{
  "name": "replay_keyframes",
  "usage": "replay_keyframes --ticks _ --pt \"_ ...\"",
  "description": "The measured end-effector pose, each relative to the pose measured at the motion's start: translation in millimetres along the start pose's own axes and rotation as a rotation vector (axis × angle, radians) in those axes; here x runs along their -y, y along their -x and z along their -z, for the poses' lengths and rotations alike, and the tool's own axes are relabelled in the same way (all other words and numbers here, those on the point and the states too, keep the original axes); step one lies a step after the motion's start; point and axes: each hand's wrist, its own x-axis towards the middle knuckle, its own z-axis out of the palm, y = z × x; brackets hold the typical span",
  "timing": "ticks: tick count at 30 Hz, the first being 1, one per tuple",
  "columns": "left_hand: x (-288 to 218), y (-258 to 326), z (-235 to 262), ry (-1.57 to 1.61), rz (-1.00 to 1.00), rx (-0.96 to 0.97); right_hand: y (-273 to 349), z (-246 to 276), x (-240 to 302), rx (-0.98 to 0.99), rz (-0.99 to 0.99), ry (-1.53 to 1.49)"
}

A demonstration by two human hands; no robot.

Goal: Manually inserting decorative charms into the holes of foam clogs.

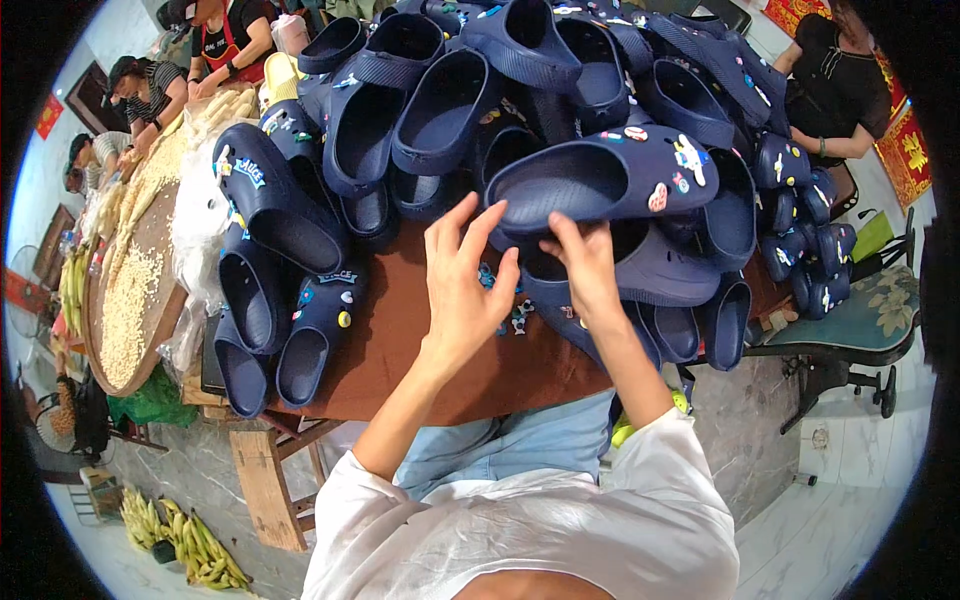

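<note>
A navy clog (655, 165) with colourful charms on its toe lies sideways above the pile, its toe to the right. My right hand (588, 262) grips its near rim, thumb at the opening and the other fingers mostly hidden underneath. By the clog's heel my left hand (462, 285) is raised with spread fingers, holding nothing; whether its fingertips touch the heel I cannot tell. Small blue and white charms (520, 316) lie on the brown tabletop (430, 375) between my wrists. More navy clogs (440, 110) are heaped behind both hands.
Decorated clogs (318, 335) stand at the table's left edge, and another group (810, 240) sits at the right. Farther left is a round tray (130, 300) of pale kernels beside white plastic bags (200, 235). Several people work at the far left; another person (835, 90) is at the right, near a chair (850, 315).
</note>
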Motion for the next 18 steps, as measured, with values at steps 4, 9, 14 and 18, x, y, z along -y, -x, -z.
replay_keyframes --ticks 4,9,14,18 --pt "25.7 2.6 -29.5 -0.011 0.059 0.073 -28.7 15.5 -6.5 0.006 -0.104 -0.055" --pt "43.0 -0.7 -60.7 0.063 0.042 0.036 -42.6 30.0 -18.4 0.128 -0.227 -0.197" --pt "52.6 -0.6 -81.3 -0.156 -0.044 0.002 -23.2 33.4 -5.1 0.157 -0.23 -0.271" --pt "56.4 -1.8 -87.1 -0.232 -0.051 -0.015 18.3 31.2 5.8 0.16 -0.089 -0.141"
